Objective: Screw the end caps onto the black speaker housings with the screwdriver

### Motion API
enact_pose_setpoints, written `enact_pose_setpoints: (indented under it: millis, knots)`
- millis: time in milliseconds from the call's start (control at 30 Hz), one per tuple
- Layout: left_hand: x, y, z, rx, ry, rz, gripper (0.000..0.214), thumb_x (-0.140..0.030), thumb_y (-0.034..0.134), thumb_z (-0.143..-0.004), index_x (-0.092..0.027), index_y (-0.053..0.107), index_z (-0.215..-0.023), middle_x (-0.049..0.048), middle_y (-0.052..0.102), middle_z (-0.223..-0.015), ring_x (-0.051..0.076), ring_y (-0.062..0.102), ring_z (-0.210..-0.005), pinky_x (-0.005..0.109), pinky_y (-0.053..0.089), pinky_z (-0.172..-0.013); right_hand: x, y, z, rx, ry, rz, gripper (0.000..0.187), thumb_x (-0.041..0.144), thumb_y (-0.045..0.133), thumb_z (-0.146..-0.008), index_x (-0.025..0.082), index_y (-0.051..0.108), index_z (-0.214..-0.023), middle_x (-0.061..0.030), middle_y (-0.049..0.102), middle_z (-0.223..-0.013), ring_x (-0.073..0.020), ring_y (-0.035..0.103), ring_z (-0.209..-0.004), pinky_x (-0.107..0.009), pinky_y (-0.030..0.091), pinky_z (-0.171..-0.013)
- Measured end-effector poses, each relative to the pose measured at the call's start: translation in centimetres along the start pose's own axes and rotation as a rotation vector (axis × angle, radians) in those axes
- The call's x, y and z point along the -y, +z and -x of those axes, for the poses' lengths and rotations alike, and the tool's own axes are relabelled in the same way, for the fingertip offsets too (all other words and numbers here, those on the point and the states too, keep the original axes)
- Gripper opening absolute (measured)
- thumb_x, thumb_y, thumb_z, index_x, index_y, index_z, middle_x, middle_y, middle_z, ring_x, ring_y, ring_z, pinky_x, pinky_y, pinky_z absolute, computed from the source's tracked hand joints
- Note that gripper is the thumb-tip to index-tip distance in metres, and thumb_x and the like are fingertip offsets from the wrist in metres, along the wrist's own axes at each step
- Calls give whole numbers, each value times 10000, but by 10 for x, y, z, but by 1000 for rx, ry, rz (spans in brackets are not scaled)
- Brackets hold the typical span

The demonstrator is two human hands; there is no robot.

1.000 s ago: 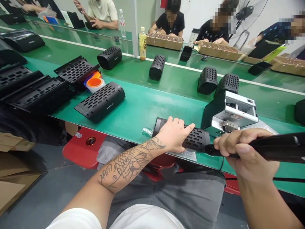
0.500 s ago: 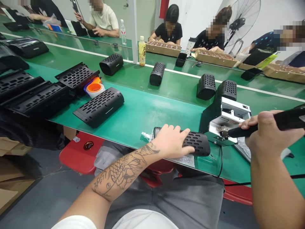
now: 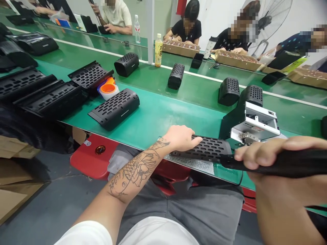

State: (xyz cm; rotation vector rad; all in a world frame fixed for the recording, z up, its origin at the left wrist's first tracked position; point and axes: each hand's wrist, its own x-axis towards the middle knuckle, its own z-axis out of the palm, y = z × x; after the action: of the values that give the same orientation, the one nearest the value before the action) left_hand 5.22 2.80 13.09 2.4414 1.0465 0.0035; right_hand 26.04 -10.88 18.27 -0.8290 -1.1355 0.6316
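My left hand point(image 3: 181, 137) is wrapped over the left end of a black perforated housing point(image 3: 214, 147), which lies at the table's near edge on a piece of clear bubble wrap point(image 3: 201, 165). In my right hand point(image 3: 265, 154) is a black electric screwdriver point(image 3: 298, 163), held nearly level. Its front end meets the housing's near right corner; the bit itself is hidden. Just behind my right hand stands a white and black screw feeder point(image 3: 255, 127), its metal outlet facing me.
Another black housing point(image 3: 116, 110) lies to the left, beside an orange and white tape roll point(image 3: 109, 89) and open shells point(image 3: 51, 98). Several housings stand along the green table point(image 3: 158, 102). A yellow-labelled bottle point(image 3: 158, 51) is at the back; people work across the table.
My right hand has brought the electric screwdriver from the screw feeder's outlet down and left to the housing's right end. My left hand stays on the housing, its fingers drawn in.
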Motion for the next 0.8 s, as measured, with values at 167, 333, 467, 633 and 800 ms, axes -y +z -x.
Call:
enact_pose_setpoints:
  millis: [167, 333, 467, 633, 800]
  knots:
    - [1, 2, -1, -13, 10, 12, 689, -706, 376, -1095, -238, 860, -1242, 126, 874, -1216, 356, 810, -1138, 442, 616, -978, -19, 38, 2, 144, 50, -37, 511, 764, 955, -760, 285, 866, -914, -5, 687, -598, -225, 605, -451, -440, 577, -461]
    - [1, 1, -4, 4, 26, 32, 678, -680, 376, -1101, -224, 866, -1208, 127, 873, -1224, 350, 812, -1119, 443, 624, -964, -23, 38, 1, 170, 82, -39, 384, 620, 984, -799, 274, 839, -878, 11, 646, -585, -207, 570, -434, -435, 544, -447]
    - [1, -2, -5, 32, 37, 48, 652, -665, 392, -1098, -229, 867, -1198, 116, 872, -1237, 338, 811, -1124, 429, 627, -954, -25, 38, 3, 231, 74, -47, 295, 509, 974, -831, 263, 828, -901, 18, 648, -593, -190, 561, -436, -408, 518, -439]
    - [1, -2, -6, 45, 36, 58, 657, -672, 393, -1100, -225, 864, -1196, 118, 872, -1221, 336, 812, -1090, 437, 629, -940, -29, 41, 7, 269, 84, -55, 292, 486, 983, -852, 263, 816, -940, 28, 657, -611, -164, 556, -444, -372, 520, -466]
    - [2, 1, -8, 40, 48, 61, 653, -683, 401, -1098, -229, 862, -1186, 114, 870, -1222, 344, 811, -1104, 450, 626, -947, -30, 38, 8, 281, 45, -59, 266, 467, 970, -877, 264, 808, -935, 44, 635, -596, -154, 560, -443, -356, 535, -469]
